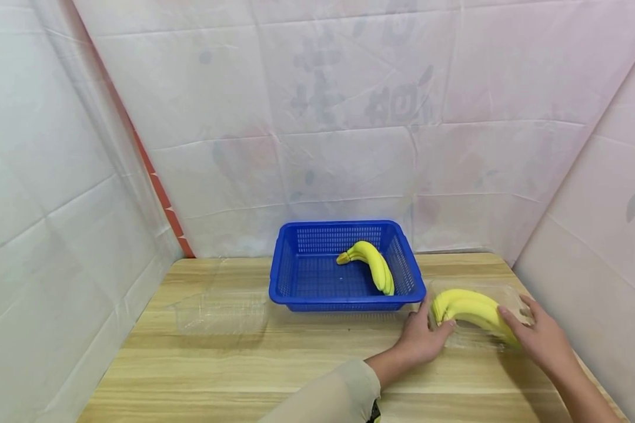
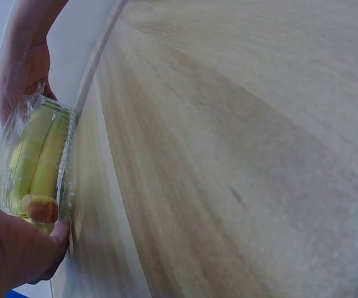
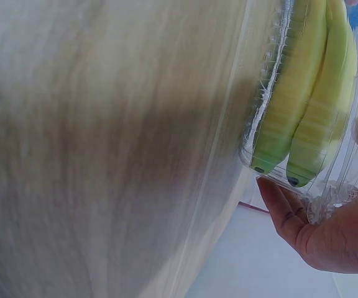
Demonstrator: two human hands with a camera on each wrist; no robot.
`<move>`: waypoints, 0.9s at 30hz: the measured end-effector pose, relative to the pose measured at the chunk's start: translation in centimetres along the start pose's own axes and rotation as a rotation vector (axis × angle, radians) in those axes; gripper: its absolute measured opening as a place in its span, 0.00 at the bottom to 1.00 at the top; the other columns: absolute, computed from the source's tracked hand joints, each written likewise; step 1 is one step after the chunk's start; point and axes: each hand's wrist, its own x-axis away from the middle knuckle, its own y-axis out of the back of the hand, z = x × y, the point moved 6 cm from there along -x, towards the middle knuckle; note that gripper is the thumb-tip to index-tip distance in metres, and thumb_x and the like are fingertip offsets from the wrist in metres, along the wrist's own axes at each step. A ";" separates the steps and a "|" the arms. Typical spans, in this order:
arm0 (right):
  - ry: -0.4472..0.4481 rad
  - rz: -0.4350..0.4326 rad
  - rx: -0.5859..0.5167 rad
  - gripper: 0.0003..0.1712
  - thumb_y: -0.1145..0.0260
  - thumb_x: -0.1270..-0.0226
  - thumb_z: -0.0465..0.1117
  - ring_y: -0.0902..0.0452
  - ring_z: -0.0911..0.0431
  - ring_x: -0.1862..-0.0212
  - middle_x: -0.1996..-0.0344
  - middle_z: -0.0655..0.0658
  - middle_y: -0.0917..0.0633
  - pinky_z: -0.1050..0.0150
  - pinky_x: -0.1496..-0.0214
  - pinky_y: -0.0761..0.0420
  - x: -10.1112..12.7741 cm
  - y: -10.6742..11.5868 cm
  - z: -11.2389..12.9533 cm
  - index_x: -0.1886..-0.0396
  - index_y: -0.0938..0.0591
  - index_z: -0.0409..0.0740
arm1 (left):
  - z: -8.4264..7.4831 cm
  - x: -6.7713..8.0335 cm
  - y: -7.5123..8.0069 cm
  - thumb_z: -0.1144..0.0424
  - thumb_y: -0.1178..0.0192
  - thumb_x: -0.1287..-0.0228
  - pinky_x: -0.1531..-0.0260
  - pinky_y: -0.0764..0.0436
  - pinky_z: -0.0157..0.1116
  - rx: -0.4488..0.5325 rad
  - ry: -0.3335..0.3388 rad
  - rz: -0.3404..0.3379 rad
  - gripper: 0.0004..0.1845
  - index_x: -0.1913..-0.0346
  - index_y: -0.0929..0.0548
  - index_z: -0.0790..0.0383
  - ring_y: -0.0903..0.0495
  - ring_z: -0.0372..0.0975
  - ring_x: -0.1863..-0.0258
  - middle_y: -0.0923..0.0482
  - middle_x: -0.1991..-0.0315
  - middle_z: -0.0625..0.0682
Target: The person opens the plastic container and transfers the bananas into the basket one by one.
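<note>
A clear plastic box (image 1: 471, 339) with a bunch of yellow bananas (image 1: 468, 308) inside lies on the wooden table (image 1: 275, 370) at the right, just beside the blue basket (image 1: 344, 304). My left hand (image 1: 435, 326) grips the box's left end, with the thumb against the stem end in the left wrist view (image 2: 17, 254). At the box's right end, the fingers of my right hand (image 1: 518, 322) lie over the lid. The right wrist view shows the banana tips (image 3: 309, 99) through the plastic, with my right hand (image 3: 328, 236) at that end. A second banana bunch (image 1: 373, 264) lies in the basket.
Another clear plastic box (image 1: 219, 311) sits on the table left of the basket. White sheeting walls in the table at the back and on both sides. The table's right edge runs close to my right hand.
</note>
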 end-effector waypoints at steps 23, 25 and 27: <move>-0.042 -0.006 0.040 0.54 0.50 0.17 0.65 0.28 0.17 0.34 0.30 0.10 0.37 0.24 0.41 0.26 0.7 0.0 0.3 0.17 0.53 0.24 | 0.0 0.5 0.2 0.43 0.35 0.29 0.23 0.28 0.49 0.001 0.050 0.015 0.43 0.17 0.44 0.25 0.34 0.47 0.19 0.34 0.19 0.54; -0.045 0.004 0.043 0.54 0.51 0.16 0.65 0.28 0.17 0.34 0.29 0.10 0.37 0.24 0.41 0.27 0.8 0.0 0.3 0.17 0.54 0.24 | 0.0 0.5 0.2 0.43 0.35 0.29 0.22 0.28 0.49 0.002 0.049 0.015 0.43 0.17 0.44 0.25 0.35 0.48 0.19 0.35 0.18 0.55; -0.046 0.010 0.045 0.55 0.51 0.16 0.65 0.28 0.17 0.34 0.29 0.10 0.37 0.24 0.41 0.27 0.8 0.0 0.3 0.17 0.54 0.24 | 0.0 0.6 0.2 0.42 0.35 0.29 0.22 0.28 0.50 0.002 0.049 0.016 0.43 0.17 0.44 0.24 0.35 0.48 0.18 0.35 0.18 0.55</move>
